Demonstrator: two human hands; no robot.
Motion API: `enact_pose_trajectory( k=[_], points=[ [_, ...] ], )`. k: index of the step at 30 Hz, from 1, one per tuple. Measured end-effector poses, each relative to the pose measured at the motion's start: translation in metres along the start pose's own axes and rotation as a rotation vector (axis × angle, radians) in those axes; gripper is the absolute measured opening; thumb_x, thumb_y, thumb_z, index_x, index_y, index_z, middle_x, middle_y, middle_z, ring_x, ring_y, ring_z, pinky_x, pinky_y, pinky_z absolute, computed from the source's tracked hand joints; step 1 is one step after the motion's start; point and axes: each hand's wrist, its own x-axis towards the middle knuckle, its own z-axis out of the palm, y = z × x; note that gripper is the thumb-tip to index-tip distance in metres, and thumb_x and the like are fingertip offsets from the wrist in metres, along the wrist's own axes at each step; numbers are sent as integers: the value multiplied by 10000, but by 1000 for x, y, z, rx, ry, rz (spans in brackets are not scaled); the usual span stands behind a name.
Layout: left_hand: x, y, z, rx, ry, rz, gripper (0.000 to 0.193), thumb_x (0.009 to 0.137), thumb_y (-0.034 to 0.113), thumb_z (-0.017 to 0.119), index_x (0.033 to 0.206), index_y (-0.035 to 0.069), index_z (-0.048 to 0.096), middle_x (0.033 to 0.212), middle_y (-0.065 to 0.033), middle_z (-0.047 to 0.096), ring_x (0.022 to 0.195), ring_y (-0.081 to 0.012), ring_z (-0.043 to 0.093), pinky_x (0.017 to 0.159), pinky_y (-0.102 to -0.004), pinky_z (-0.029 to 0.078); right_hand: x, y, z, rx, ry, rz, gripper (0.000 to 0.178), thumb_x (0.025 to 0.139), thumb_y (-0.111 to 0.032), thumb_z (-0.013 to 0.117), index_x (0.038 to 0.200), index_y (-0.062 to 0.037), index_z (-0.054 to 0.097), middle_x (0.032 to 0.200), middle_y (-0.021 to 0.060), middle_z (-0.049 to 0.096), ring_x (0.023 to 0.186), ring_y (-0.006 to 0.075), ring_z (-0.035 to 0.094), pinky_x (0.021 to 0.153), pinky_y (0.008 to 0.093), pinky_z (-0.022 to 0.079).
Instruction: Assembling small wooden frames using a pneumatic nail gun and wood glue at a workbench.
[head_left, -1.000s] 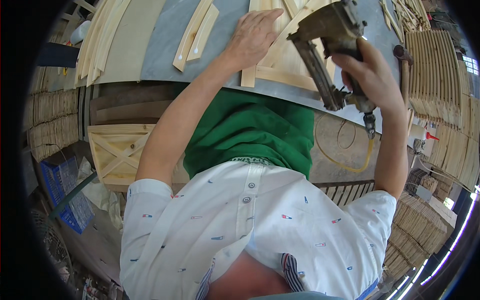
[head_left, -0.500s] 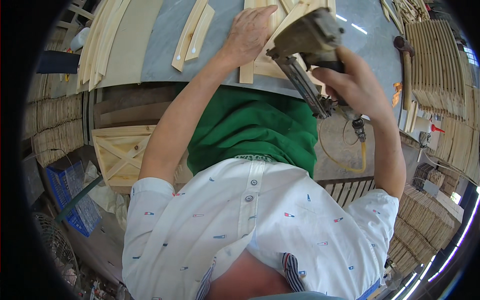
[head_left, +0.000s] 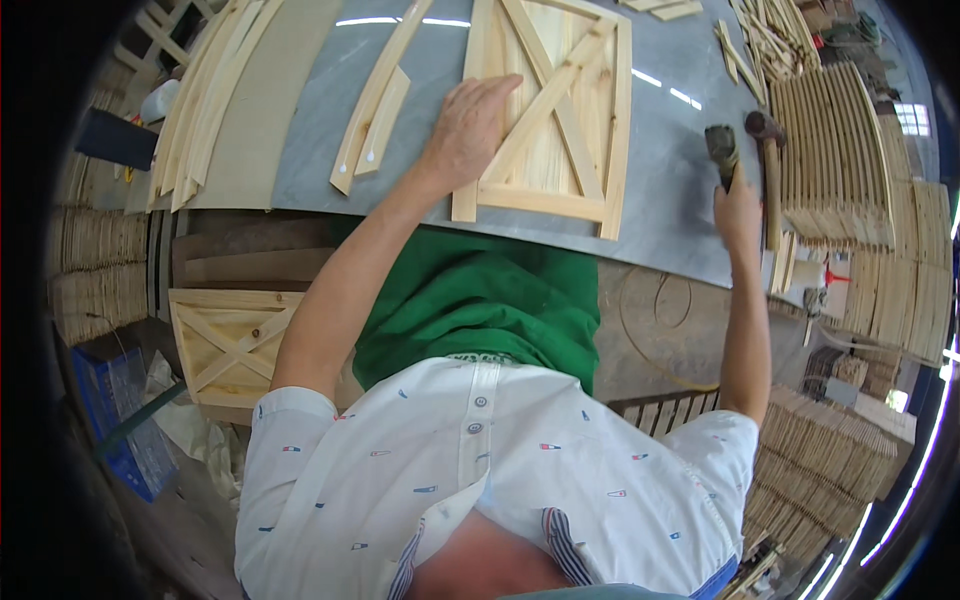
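Note:
A pale wooden panel (head_left: pixel 540 197) with a frame and crossed braces lies flat on the grey table. On its left edge rests my left hand (head_left: pixel 468 130), fingers stretched out and gripping nothing. To the panel's right, my right hand (head_left: pixel 738 212) is closed round a nail gun (head_left: pixel 721 148) at the table's right side. The gun is seen end-on, so much of its body is hidden. Beside it lies a hammer (head_left: pixel 771 165) with a wooden handle. Two wooden strips (head_left: pixel 380 125), with white blobs like glue at their near ends, lie left of my left hand.
Long strips (head_left: pixel 200 110) are stacked at the table's left. Rows of slats (head_left: pixel 835 160) and loose offcuts (head_left: pixel 775 40) lie at the right. Below the table, another braced panel (head_left: pixel 235 350) stands at left, near a blue crate (head_left: pixel 125 415). A thin hose (head_left: pixel 640 345) hangs near the right front edge.
My right hand has carried the nail gun from over the panel to the right, beside the hammer. My left hand remains on the panel's left edge. The whole view has shifted, showing more table.

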Motion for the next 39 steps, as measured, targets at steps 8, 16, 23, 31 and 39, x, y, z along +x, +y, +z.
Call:
enact_pose_trajectory(
  k=[8,16,23,31,39],
  points=[
    [-4,1,-1,82,99,-45,500,782,-5,462,1281,19,463,1322,-183,454,1244,-337,402,1067,-407,299,-25,-20,25,16,140,-6,461,822,-162,632,1222,15,491,1081,247,545,1005,407,529,852,454,425],
    [-6,4,6,152,168,-225,509,799,66,518,1293,-18,429,1322,-238,430,1254,-379,374,1069,-417,295,-53,-103,43,430,274,-255,409,834,-180,627,1160,47,531,1160,237,523,1088,397,455,962,450,347],
    [-1,0,15,193,202,-254,468,782,63,517,1233,-54,472,1244,-243,496,1224,-381,404,1069,-423,292,-56,-134,52,724,202,-125,352,833,-190,619,1065,69,572,1186,247,509,1085,399,458,973,446,341],
    [-12,46,-22,-207,443,-294,481,746,25,566,1225,19,524,1252,-199,515,1229,-341,430,1027,-364,367,-63,-130,50,855,266,-157,379,889,-197,594,1157,67,551,1165,189,543,1023,258,532,891,336,418],
    [-156,80,-124,-115,980,-453,627,777,-88,529,1369,19,349,1381,-108,392,1269,-224,401,1049,-318,331,-110,-258,-16,1415,-202,-326,286,933,-95,541,1185,40,528,966,34,608,861,128,558,725,250,457]
  ],
)
